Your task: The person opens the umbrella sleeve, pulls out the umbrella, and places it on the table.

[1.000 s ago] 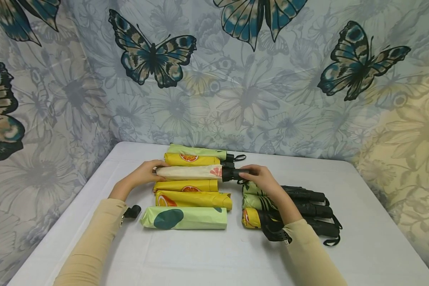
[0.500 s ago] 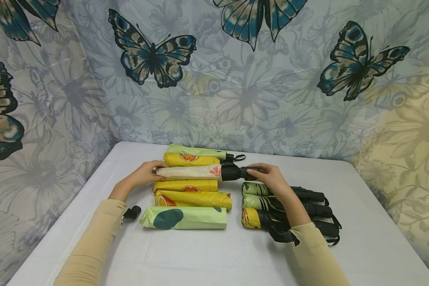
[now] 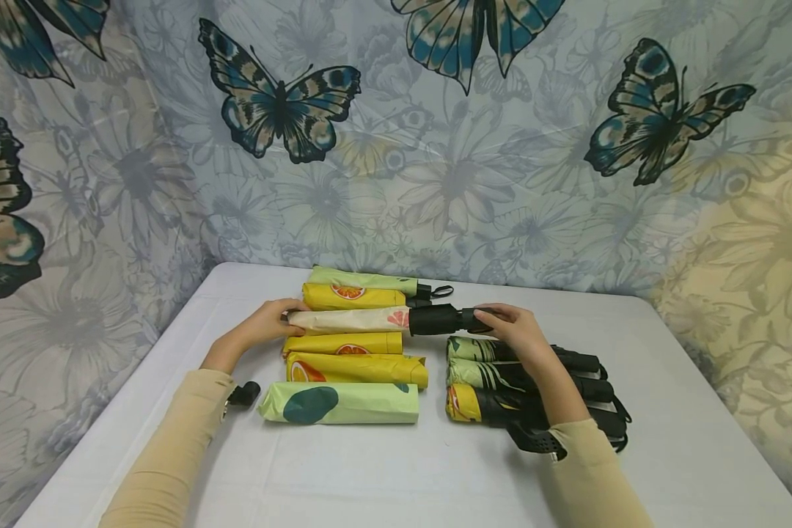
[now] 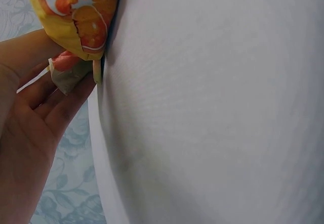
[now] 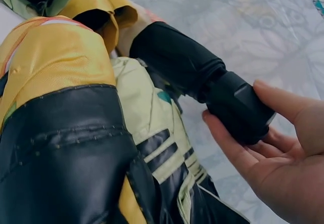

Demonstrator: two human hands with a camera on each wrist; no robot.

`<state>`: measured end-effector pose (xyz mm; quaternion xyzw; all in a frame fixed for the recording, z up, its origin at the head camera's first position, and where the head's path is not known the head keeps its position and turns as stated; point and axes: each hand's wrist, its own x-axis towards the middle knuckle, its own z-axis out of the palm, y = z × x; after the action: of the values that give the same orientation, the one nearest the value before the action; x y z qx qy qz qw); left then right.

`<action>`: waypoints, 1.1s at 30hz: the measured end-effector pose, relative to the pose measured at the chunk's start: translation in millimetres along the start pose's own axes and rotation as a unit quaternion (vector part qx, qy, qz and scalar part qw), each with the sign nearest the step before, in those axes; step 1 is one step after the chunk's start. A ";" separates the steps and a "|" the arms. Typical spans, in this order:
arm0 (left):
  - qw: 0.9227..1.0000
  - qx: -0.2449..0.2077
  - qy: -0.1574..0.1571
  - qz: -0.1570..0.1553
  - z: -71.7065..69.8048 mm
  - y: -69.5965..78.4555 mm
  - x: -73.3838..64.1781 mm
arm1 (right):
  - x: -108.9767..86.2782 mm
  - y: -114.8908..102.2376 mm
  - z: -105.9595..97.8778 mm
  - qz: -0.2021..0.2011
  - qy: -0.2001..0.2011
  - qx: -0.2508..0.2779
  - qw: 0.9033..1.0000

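A cream sleeve [image 3: 350, 320] with a pink fruit print lies across the middle of the row. From its right end sticks out a folded umbrella [image 3: 434, 320], its black canopy and handle showing. My left hand [image 3: 264, 323] holds the sleeve's closed left end between thumb and fingers. The right hand [image 3: 521, 334] pinches the end of the black handle [image 5: 240, 107], seen closely in the right wrist view. The part of the umbrella inside the sleeve is hidden.
Behind lie a green covered umbrella [image 3: 363, 279] and a yellow one [image 3: 353, 295]. In front are two yellow sleeves [image 3: 356, 368] and a green sleeve [image 3: 369, 403]. Three black-canopied umbrellas [image 3: 528, 405] lie at right, below my right forearm. White cloth covers the table [image 3: 303, 477].
My right hand has moved to the right, drawing the black umbrella further out of the cream sleeve. The left hand and the sleeve have stayed in place.
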<state>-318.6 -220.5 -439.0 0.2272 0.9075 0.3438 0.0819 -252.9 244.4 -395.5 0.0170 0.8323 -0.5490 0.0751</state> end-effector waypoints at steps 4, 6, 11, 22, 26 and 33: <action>1.000 -0.002 0.001 -0.002 0.2 0.1 0.2 | -2.9 -1.2 -4.7 0.008 0.011 0.012 1.000; 1.000 -0.002 0.000 0.000 0.4 -0.1 0.5 | -4.2 -2.1 -7.1 0.011 0.018 0.018 1.000; 1.000 0.001 -0.002 0.000 0.5 -0.4 0.2 | -6.9 -2.7 -13.6 0.010 0.032 0.028 0.999; 1.000 0.002 0.000 -0.003 0.2 0.5 -1.8 | -13.6 1.4 -31.7 -0.005 0.062 0.084 0.995; 1.000 -0.001 0.000 -0.004 -0.4 -0.3 -1.3 | -16.1 3.0 -39.8 -0.014 0.072 0.105 0.992; 1.000 -0.010 -0.003 -0.005 0.0 0.0 -0.7 | -21.7 4.8 -52.5 -0.018 0.085 0.160 0.983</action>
<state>-318.0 -220.8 -439.0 0.2224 0.9051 0.3514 0.0884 -236.5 295.5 -376.5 0.0608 0.7374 -0.6727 -0.0097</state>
